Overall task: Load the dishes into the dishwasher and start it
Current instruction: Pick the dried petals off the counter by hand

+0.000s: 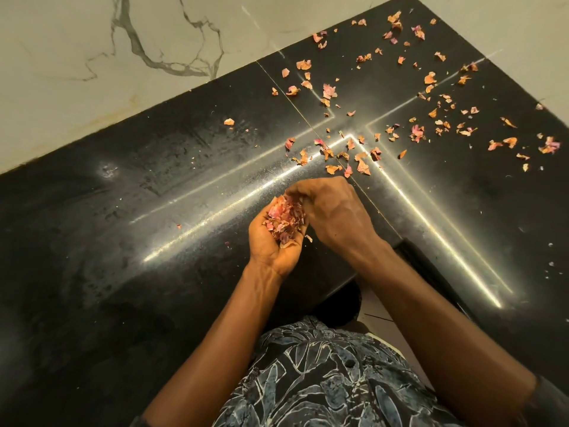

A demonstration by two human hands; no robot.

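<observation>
My left hand [271,241] is cupped palm up above the black countertop [154,211] and holds a heap of pink and orange onion peels [284,220]. My right hand [332,211] hangs over it with fingers curled down into the heap, touching the peels. More loose peels [348,155] lie scattered just beyond my hands and across the counter's far right part [431,118]. No dishes and no dishwasher are in view.
The glossy counter forms an inner corner near my body [385,257]. A marble-patterned wall [123,41] borders it at the back left. A single peel [228,121] lies apart to the left. My patterned shirt [323,380] fills the bottom.
</observation>
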